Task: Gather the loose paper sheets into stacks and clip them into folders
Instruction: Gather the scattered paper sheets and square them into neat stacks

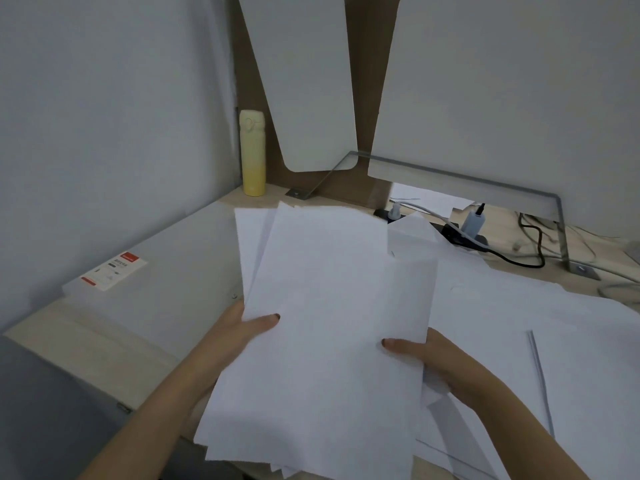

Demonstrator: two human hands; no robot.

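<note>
1. The left grip (242,329) is pinching the left edge of a stack (332,306) of white sheets. Its thumb is lying on the top sheet and its fingers are hidden beneath.
2. The right grip (429,355) is holding the stack's right edge in the same way, with the thumb pressing on top and the fingers going under the paper.
3. The stack is sitting between both grips in the middle of the view, over the near part of the desk (86,341). Whether its lower end is touching the desk cannot be told.
4. The stack's sheets are fanning out unevenly, with corners sticking out at the far end and along the bottom.
5. More loose sheets (519,323) are lying spread over the desk to the right, overlapping one another and running under the stack.
6. A grey folder (173,258) is lying flat on the desk just left of the stack, carrying a white and red label (112,271) near its left corner.
7. A yellow bottle (252,154) is standing upright in the far corner, beside the wall.
8. A black power strip (464,237) is lying behind the sheets, with plugs sitting in it and cables (530,244) trailing to the right.
9. A metal bracket (485,192) is spanning above the power strip.
</note>
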